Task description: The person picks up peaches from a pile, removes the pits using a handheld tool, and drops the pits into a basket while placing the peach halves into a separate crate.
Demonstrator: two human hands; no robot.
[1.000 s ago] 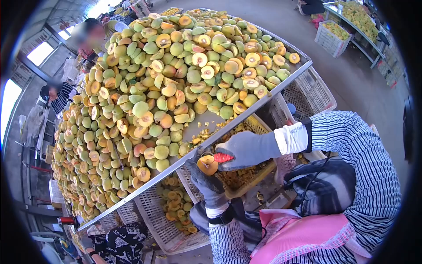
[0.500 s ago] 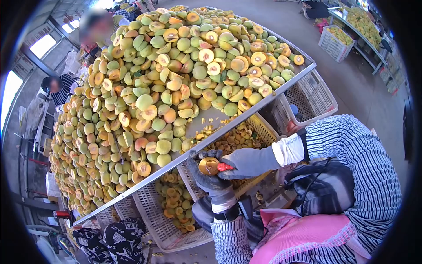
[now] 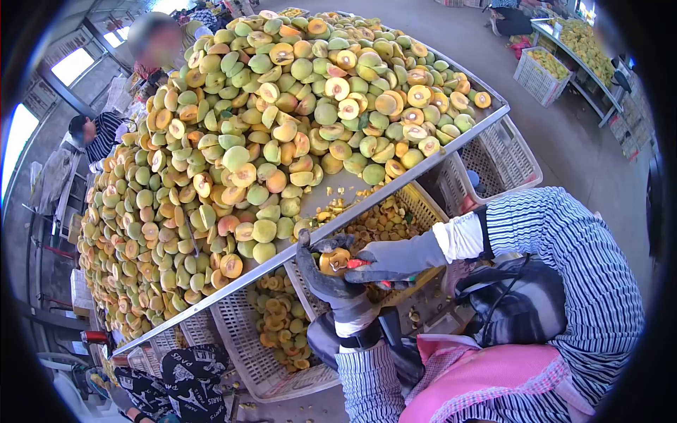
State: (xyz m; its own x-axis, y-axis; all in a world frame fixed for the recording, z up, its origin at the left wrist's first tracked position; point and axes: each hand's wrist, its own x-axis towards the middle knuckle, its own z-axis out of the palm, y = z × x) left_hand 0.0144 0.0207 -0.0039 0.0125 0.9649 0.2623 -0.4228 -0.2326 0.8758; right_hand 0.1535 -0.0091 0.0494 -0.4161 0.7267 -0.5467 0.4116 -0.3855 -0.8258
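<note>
My left hand, in a dark-stained grey glove, cups a yellow peach half with its cut face up. My right hand, gloved in grey too, grips a small red-handled tool. The tool's tip is at the middle of the cut face, where a thin curved edge shows; its exact shape is too small to make out. More red shows beneath the right fingers. Both hands are over a yellow crate holding scraps and cut pieces, just in front of the table's metal rim.
A big heap of whole-looking and halved peaches covers the sloping table. Below its rim stand a white crate of peach halves and another white crate on the right. Other people are across the heap; someone's patterned clothing shows lower left.
The left fingers have lifted and spread a little around the peach half. The tool has tilted on the cut face, and more red shows under my right hand. The view has shifted slightly.
</note>
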